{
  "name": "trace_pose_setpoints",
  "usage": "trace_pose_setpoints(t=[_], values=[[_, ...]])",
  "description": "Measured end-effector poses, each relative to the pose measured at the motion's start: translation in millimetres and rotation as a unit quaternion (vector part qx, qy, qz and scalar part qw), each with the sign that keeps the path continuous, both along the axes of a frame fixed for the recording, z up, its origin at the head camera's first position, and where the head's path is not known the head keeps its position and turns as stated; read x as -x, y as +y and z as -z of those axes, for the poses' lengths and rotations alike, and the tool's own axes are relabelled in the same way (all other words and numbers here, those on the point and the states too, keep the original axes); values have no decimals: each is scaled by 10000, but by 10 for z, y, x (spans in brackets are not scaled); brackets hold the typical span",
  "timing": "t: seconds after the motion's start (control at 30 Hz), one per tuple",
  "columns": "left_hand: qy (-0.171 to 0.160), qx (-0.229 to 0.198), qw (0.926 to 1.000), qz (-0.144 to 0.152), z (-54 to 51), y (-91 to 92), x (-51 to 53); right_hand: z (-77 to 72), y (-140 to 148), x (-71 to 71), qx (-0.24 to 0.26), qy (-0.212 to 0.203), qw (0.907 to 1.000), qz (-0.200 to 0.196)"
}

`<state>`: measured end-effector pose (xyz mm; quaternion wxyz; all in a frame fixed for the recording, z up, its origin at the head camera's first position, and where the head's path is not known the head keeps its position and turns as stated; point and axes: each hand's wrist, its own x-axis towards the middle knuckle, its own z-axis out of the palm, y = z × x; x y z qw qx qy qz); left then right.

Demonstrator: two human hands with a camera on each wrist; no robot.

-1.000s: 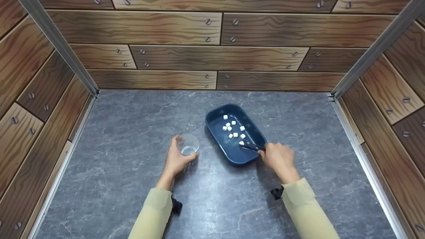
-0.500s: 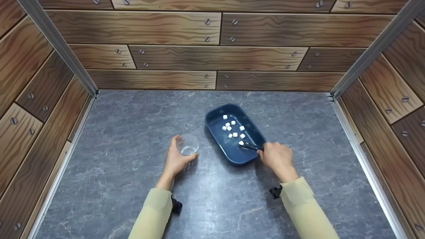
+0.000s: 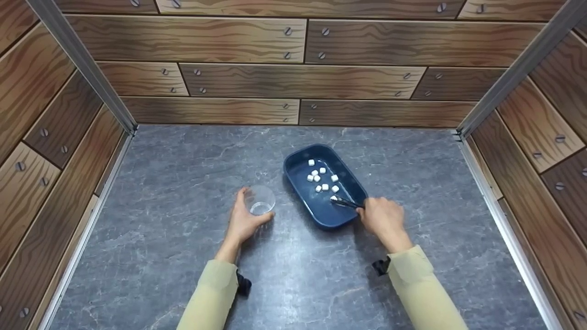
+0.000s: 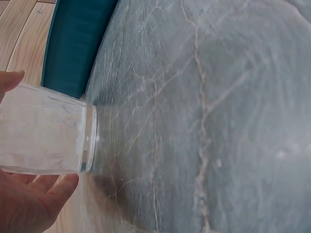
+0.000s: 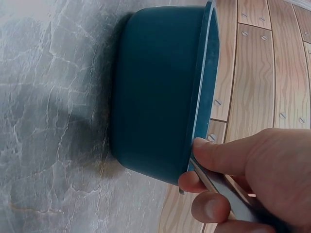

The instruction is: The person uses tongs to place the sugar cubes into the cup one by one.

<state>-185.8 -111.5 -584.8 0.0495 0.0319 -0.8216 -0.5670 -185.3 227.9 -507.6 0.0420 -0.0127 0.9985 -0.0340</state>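
Observation:
My left hand (image 3: 245, 222) holds a clear plastic cup (image 3: 261, 201), with thumb and fingers around its sides. In the left wrist view the cup (image 4: 46, 128) shows nothing inside, its base at or close to the grey surface. My right hand (image 3: 383, 219) grips dark tongs (image 3: 349, 203) that reach over the near right rim of a blue tray (image 3: 300, 195). At the tong tips is a white cube (image 3: 334, 198), low in the tray. Several more white cubes (image 3: 325, 187) lie scattered on the tray bottom. In the right wrist view the tray wall hides the tips.
Grey marbled surface (image 3: 183, 183) surrounds the tray and cup. Wood-patterned panels (image 3: 238, 80) rise at the back and both sides, with metal posts (image 3: 509, 73) at the corners. The cup stands left of the tray, a small gap between them.
The tong arms, apart a second ago, have come together at the white cube. My right hand has shifted slightly left. My left hand and the cup stay in place.

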Motion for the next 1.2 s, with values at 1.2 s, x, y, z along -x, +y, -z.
trace_pose_setpoints(t=[1.2], values=[[-57,-46,10000,48,3,7,-6,78,109,-179,2469,49,9688,205]])
